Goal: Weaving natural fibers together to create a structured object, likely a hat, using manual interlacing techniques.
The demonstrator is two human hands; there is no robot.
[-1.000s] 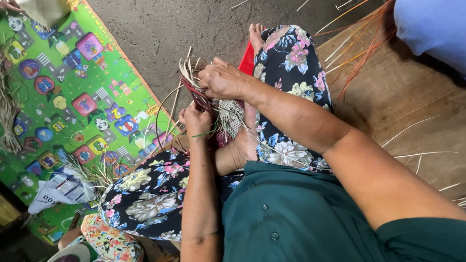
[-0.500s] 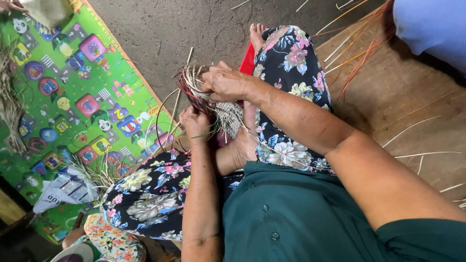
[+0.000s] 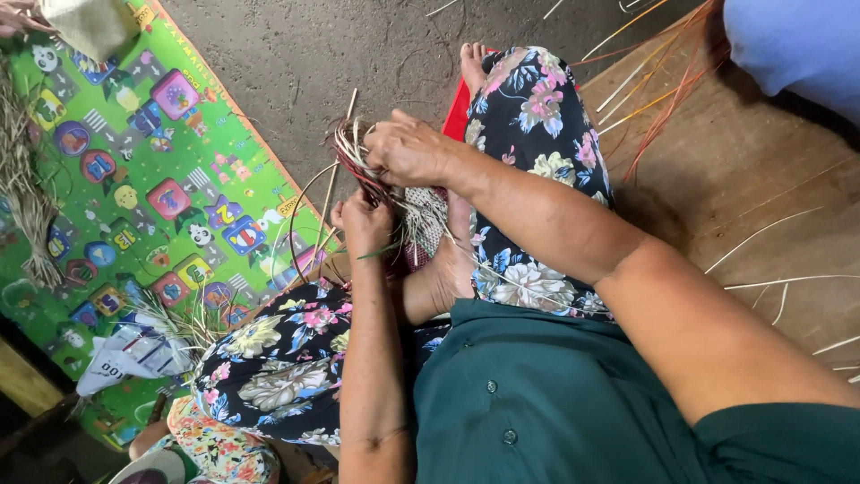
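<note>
Over my lap, I've got the left hand (image 3: 365, 224) & right hand (image 3: 408, 151) both closed on the weave (image 3: 408, 211), w/ strips (image 3: 351, 143) sticking up, beside the mat (image 3: 134, 179).

A home's floor used for weaving: bare concrete floor (image 3: 358, 45), a children's play mat (image 3: 134, 179) (bright green), loose reed strips (image 3: 663, 90) scattered.

Free room vs. obstacles, head view. Bare concrete floor (image 3: 358, 45) beyond fingertips of right hand (image 3: 408, 151): open. Left of left hand (image 3: 365, 224) fingers: play mat (image 3: 134, 161), w/ loose straw bundle (image 3: 22, 197) at far edge. Right of fingers: floral-trousered leg (image 3: 537, 143) blocks; past it, scattered reed strips (image 3: 663, 90). Below fingers: bare foot (image 3: 452, 260), knee (image 3: 278, 358).
</note>
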